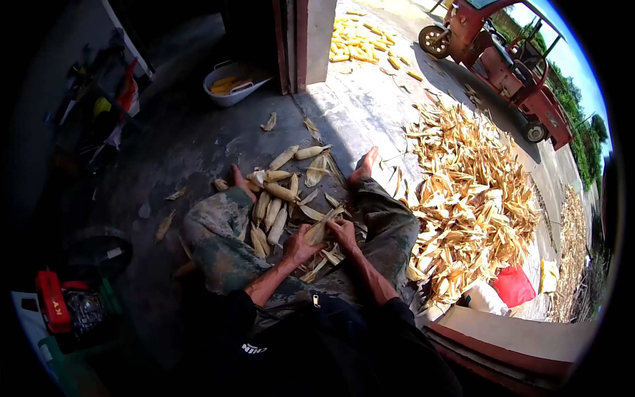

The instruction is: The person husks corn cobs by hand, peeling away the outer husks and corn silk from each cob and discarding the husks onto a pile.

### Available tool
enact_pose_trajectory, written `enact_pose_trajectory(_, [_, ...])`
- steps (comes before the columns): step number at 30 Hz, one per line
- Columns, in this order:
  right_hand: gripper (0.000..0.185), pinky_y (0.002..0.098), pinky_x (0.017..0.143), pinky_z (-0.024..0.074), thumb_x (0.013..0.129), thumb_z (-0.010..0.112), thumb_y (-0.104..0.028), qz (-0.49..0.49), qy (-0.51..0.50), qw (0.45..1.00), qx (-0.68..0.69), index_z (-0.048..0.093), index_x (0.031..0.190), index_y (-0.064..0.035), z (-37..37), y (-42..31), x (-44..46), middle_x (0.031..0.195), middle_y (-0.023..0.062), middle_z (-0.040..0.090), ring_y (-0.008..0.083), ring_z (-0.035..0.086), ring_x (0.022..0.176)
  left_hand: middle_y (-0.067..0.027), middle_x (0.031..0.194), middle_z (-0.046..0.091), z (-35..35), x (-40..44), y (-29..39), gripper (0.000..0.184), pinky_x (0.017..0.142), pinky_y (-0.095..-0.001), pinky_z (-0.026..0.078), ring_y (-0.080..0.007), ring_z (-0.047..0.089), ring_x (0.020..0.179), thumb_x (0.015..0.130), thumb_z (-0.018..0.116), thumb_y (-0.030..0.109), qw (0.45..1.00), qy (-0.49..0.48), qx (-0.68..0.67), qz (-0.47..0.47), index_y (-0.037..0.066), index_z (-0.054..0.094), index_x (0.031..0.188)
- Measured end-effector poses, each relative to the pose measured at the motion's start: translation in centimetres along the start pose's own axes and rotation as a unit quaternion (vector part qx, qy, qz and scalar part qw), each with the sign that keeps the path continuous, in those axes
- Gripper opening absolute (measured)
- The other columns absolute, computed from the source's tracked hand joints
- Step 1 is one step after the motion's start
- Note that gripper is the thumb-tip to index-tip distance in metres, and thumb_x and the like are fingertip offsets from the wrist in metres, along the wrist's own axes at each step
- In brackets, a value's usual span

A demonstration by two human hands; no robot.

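Note:
Between my legs, both hands are on one corn cob in its dry husk (pixel 319 231). My left hand (pixel 303 245) is closed around its lower left end. The fingers of my right hand (pixel 342 233) pinch the husk on the right side. Just beyond lies a pile of corn cobs in pale husks (pixel 272 206), several of them side by side on the floor. Loose husk pieces (pixel 313 263) lie under and beside my hands.
A large heap of dry husks (pixel 473 198) spreads at the right. A white basin (pixel 231 98) with yellow cobs stands by the doorway, and bare cobs (pixel 360 41) lie outside. A red three-wheeler (pixel 493 56) is parked beyond. A red machine (pixel 56 301) sits at lower left.

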State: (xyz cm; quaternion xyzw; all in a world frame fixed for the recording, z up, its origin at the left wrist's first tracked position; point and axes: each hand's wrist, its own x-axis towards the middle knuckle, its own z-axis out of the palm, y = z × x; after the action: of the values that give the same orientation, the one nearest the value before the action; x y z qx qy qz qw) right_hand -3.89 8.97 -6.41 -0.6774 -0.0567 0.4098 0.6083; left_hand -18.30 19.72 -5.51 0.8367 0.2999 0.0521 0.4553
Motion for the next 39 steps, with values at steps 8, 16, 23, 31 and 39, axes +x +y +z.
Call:
enact_pose_trajectory(8, [0.023,0.0312,0.056,0.0541,0.082,0.069,-0.020,0.056,0.007,0.995,0.081,0.064,0.085,0.0031,-0.6,2.1,0.4,0.074,0.0053,0.062,0.0158,0.062,0.063,-0.0132,0.104,0.068,-0.5,0.2,0.1,0.077,0.077,-0.0416,0.052,-0.0337,0.067,0.094,0.061,0.087,0.049,0.995,0.060,-0.038,0.072,0.012,0.054,0.119])
enact_pose_trajectory(16, [0.018,0.0356,0.071,0.0553,0.093,0.056,-0.016,-0.054,-0.052,0.997,-0.033,0.059,0.090,0.0014,0.1,4.3,1.0,0.087,0.0118,0.064,0.0207,0.066,0.082,-0.0140,0.097,0.066,-2.2,1.0,3.3,0.061,0.078,-0.0359,0.050,-0.0233,0.063,0.088,0.075,0.080,0.047,0.952,0.057,-0.302,0.013,-0.001,0.060,0.107])
enact_pose_trajectory(23, [0.016,0.0332,0.069,0.0458,0.092,0.048,-0.017,0.068,0.030,0.858,0.509,0.052,0.080,-0.0077,4.4,-0.7,-0.1,0.061,0.0037,0.043,0.0201,0.044,0.057,-0.0086,0.111,0.062,-0.2,2.7,-0.6,0.055,0.086,-0.0339,0.046,-0.0174,0.057,0.100,0.090,0.065,0.047,0.887,0.030,-0.444,-0.124,-0.001,0.061,0.117])
enact_pose_trajectory(31, [0.016,0.0344,0.062,0.0399,0.092,0.044,-0.022,0.108,-0.203,0.912,0.339,0.045,0.081,-0.0106,5.8,0.9,-4.6,0.058,-0.0036,0.029,0.0140,0.029,0.050,-0.0093,0.082,0.061,-2.6,6.3,-9.6,0.063,0.055,-0.0340,0.052,-0.0218,0.062,0.063,0.087,0.056,0.064,0.745,0.132,-0.582,-0.297,0.006,0.057,0.112])
enact_pose_trajectory(39, [0.039,0.0311,0.063,0.0492,0.097,0.052,-0.045,0.158,-0.161,0.911,0.346,0.056,0.108,-0.0074,2.0,-2.5,-2.1,0.067,-0.0048,0.047,0.0119,0.050,0.059,-0.0041,0.079,0.062,-5.6,5.4,-2.2,0.062,0.057,-0.0270,0.053,-0.0128,0.062,0.064,0.092,0.046,0.066,0.850,-0.123,-0.479,-0.180,0.007,0.059,0.103])
